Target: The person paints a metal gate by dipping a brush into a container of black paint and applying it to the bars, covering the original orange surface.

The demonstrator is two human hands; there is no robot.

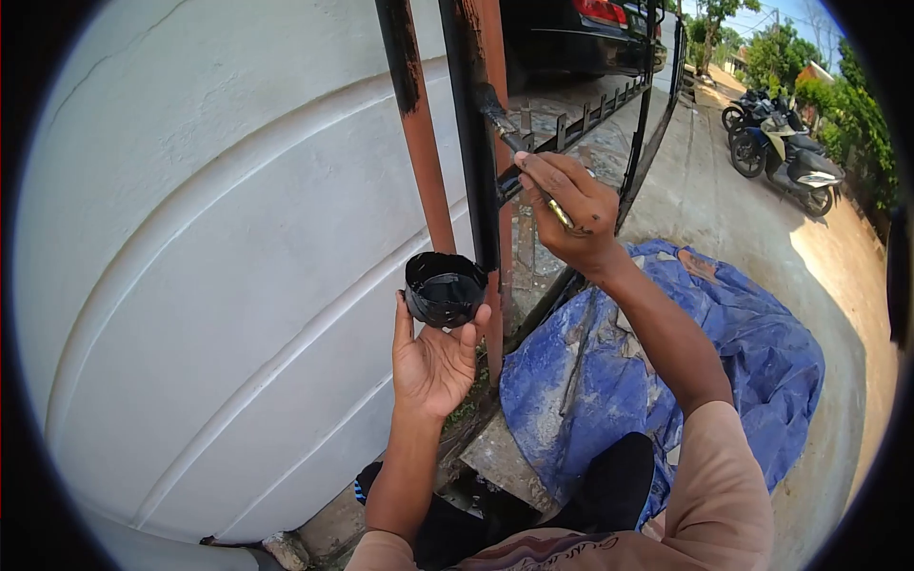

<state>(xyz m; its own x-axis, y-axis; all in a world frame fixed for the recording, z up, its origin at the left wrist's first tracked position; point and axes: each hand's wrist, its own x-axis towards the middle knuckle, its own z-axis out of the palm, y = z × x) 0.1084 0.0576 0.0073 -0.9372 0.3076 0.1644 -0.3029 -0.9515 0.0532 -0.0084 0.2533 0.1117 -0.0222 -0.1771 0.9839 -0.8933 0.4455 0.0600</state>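
Note:
My left hand [434,366] holds up a small round cup of black paint [445,289], its fingers curled about the sides and base. In my right hand [571,209] is a paintbrush [510,135], gripped by the handle. The dark bristles are at the metal post [468,143], which is mostly glossy black, with reddish-brown showing on its right side and at its lower end. Left of it stands a thinner post [425,171], black on top and reddish-brown below. Dark paint spots mark my right hand.
A white wall [238,257] rises close on the left. A crumpled blue tarp [657,352] covers a heap by my legs. Beyond the black gate rails [595,124] is a parked dark car [581,43]. Motorbikes [785,157] stand along the lane at the right.

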